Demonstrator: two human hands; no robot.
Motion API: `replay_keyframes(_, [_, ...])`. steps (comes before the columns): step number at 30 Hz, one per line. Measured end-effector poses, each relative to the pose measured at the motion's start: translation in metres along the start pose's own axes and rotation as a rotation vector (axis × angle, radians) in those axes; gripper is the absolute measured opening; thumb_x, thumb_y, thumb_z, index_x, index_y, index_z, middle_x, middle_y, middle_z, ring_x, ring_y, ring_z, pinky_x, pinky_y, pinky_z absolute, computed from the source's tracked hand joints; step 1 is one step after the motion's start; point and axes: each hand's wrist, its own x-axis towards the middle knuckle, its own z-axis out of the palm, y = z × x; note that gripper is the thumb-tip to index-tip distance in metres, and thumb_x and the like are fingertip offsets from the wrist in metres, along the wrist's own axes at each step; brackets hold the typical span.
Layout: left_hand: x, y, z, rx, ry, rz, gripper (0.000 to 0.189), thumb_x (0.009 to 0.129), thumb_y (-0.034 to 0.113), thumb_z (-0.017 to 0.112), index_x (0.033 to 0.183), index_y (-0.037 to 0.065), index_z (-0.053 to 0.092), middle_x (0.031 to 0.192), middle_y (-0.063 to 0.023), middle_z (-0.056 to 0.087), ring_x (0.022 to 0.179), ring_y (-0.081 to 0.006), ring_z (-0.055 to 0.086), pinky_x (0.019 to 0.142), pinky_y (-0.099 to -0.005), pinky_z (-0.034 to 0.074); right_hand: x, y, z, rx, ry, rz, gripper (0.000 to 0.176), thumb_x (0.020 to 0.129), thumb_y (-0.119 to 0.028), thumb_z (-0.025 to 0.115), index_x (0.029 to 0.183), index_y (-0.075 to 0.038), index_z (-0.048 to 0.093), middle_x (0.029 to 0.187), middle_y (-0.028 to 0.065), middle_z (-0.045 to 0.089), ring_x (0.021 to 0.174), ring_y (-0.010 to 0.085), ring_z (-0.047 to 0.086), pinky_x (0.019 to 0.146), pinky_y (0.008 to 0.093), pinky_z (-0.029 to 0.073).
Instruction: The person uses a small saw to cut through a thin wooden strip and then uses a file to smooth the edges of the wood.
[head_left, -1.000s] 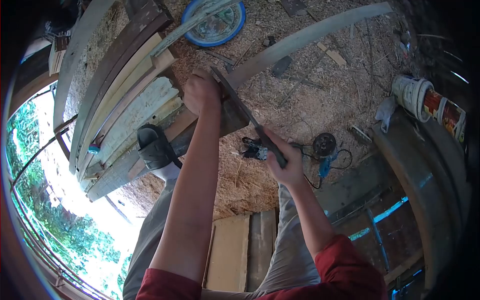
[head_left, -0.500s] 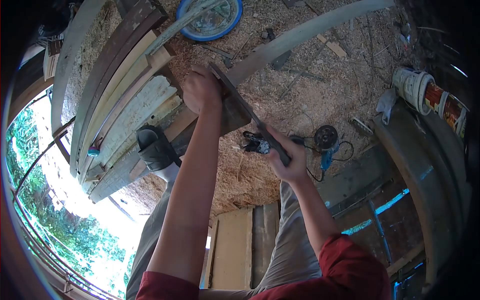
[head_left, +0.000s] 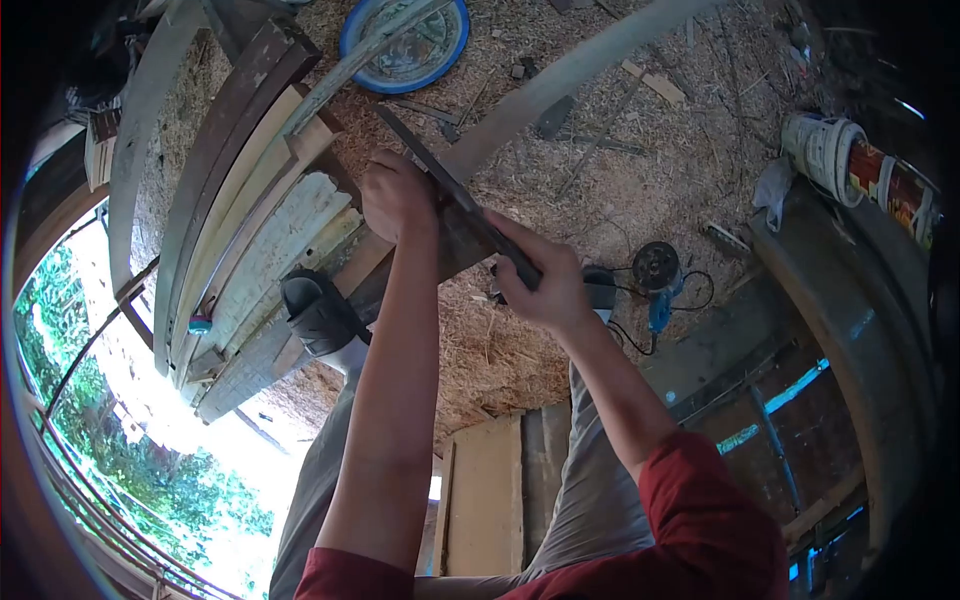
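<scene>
My right hand point(head_left: 545, 285) is wrapped round the dark handle of a long, narrow-bladed hand tool point(head_left: 425, 155). Its blade slants up and left across the near end of a long wooden plank point(head_left: 570, 90); whether it is a saw or a file I cannot make out. Just left of the blade, my left hand point(head_left: 398, 195) is closed at the plank's end, its fingertips hidden. Below the blade a darker wooden piece point(head_left: 465, 245) shows between my forearms. My left foot, in a black sandal point(head_left: 320, 312), rests by the boards.
Several stacked boards point(head_left: 240, 160) fan out at left. A blue-rimmed round basin point(head_left: 462, 45) lies at the top. To the right are a blue corded power tool point(head_left: 660, 300), a white bucket point(head_left: 825, 155) and long curved planks point(head_left: 830, 300). Wood shavings point(head_left: 500, 350) cover the ground.
My right hand has pushed the hand tool up and left, so its tip reaches further past my left hand. My left hand stays at the plank's end; the whole view has shifted slightly.
</scene>
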Motion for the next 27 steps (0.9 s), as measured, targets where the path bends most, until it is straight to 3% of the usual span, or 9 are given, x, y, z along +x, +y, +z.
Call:
replay_keyframes(2, [-0.001,0.005,-0.004,-0.034,-0.001,0.013,0.065,0.108,0.039,0.033,0.085,-0.001,0.078,0.094,-0.0265,0.076,0.087,-0.0466,0.074,0.078,-0.0588,0.059,-0.002,0.003,-0.002,-0.017,-0.017,0.085,0.059,0.090,-0.005,0.065,0.149,-0.009,0.062,0.071,0.0040,0.063,0.055,0.0053,0.054,0.056,0.0248,0.047])
replay_keyframes(4, [0.000,0.005,-0.001,-0.023,-0.027,-0.023,0.064,0.107,0.041,0.032,0.090,-0.001,0.078,0.099,-0.0269,0.075,0.092,-0.0479,0.073,0.083,-0.0590,0.058,-0.028,0.029,-0.006,-0.009,0.088,-0.178,0.058,0.090,-0.010,0.066,0.148,-0.011,0.063,0.068,0.0042,0.062,0.053,0.0072,0.054,0.055,0.0265,0.047])
replay_keyframes(5, [0.003,0.005,0.000,-0.013,-0.043,-0.066,0.063,0.106,0.042,0.031,0.095,0.000,0.077,0.104,-0.0273,0.075,0.097,-0.0491,0.071,0.089,-0.0592,0.056,-0.040,0.036,-0.009,-0.008,0.089,-0.181,0.058,0.090,-0.010,0.066,0.148,-0.011,0.063,0.068,0.0042,0.062,0.053,0.0072,0.054,0.055,0.0265,0.047])
replay_keyframes(9, [-0.003,0.002,-0.002,-0.026,-0.117,-0.059,0.062,0.105,0.041,0.031,0.098,0.000,0.077,0.105,-0.0271,0.074,0.097,-0.0495,0.071,0.089,-0.0589,0.056,-0.030,0.014,-0.008,0.014,0.045,-0.030,0.058,0.092,-0.016,0.066,0.150,-0.016,0.061,0.064,0.0049,0.060,0.053,0.0085,0.054,0.055,0.0283,0.047])
replay_keyframes(11, [0.001,0.000,0.003,0.017,-0.015,0.024,0.062,0.107,0.039,0.034,0.086,-0.001,0.078,0.094,-0.0269,0.075,0.087,-0.0473,0.074,0.078,-0.0577,0.060,0.010,-0.007,0.006,0.018,-0.018,0.123,0.059,0.093,-0.016,0.065,0.151,-0.020,0.060,0.066,0.0049,0.062,0.054,0.0084,0.055,0.056,0.0278,0.047])
replay_keyframes(12, [0.000,-0.001,0.003,0.019,-0.013,0.022,0.062,0.107,0.039,0.034,0.086,-0.001,0.078,0.094,-0.0269,0.075,0.087,-0.0473,0.074,0.078,-0.0577,0.060,0.007,-0.003,0.005,0.019,-0.021,0.123,0.059,0.093,-0.016,0.065,0.151,-0.020,0.060,0.066,0.0049,0.062,0.054,0.0084,0.055,0.056,0.0278,0.047])
replay_keyframes(17, [0.000,0.000,0.008,-0.011,0.078,0.017,0.063,0.106,0.039,0.037,0.081,-0.002,0.077,0.089,-0.0277,0.075,0.084,-0.0484,0.073,0.077,-0.0575,0.059,-0.068,0.038,-0.025,0.081,0.040,-0.041,0.059,0.091,-0.011,0.065,0.149,-0.008,0.061,0.068,0.0055,0.066,0.053,0.0048,0.054,0.055,0.0249,0.047])
replay_keyframes(20, [0.002,0.002,0.006,-0.026,0.082,0.009,0.063,0.106,0.039,0.036,0.081,-0.003,0.077,0.090,-0.0277,0.075,0.085,-0.0482,0.073,0.079,-0.0577,0.059,-0.061,0.013,-0.034,-0.054,-0.063,-0.005,0.059,0.089,-0.008,0.064,0.148,-0.003,0.061,0.070,0.0053,0.068,0.054,0.0029,0.054,0.055,0.0230,0.047])
replay_keyframes(27, [0.009,0.003,0.005,-0.013,0.125,-0.027,0.062,0.106,0.039,0.035,0.089,-0.003,0.078,0.095,-0.0279,0.075,0.088,-0.0476,0.073,0.082,-0.0576,0.059,-0.052,0.016,-0.025,-0.019,0.007,-0.041,0.058,0.089,-0.008,0.066,0.147,-0.005,0.063,0.070,0.0029,0.068,0.055,0.0023,0.052,0.054,0.0224,0.047])
